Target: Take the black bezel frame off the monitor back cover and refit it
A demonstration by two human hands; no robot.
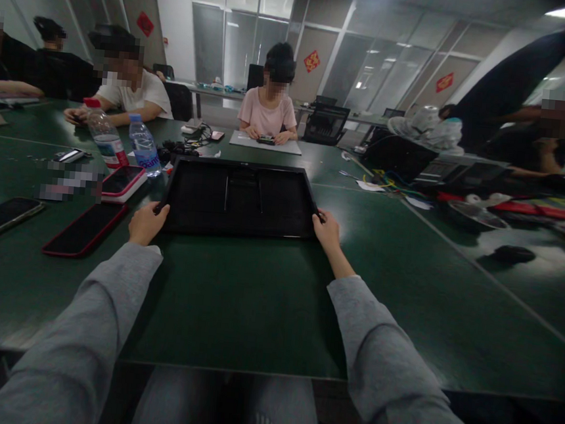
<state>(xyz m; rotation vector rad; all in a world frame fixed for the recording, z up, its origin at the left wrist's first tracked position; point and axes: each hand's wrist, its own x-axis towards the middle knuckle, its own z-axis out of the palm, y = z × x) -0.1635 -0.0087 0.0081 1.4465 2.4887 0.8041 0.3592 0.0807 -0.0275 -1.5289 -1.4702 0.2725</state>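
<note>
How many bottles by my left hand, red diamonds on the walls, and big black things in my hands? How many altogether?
Bottles: 2
Red diamonds: 3
Big black thing in your left hand and right hand: 1
Total: 6

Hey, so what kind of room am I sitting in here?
Probably a shared workroom or office: a long green table with several people seated at it, a black mesh office chair beyond, and a glass-panelled wall behind.

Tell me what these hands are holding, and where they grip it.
A black shallow rectangular panel: the left hand holds its left edge, the right hand its right edge, both toward the near corners.
</note>
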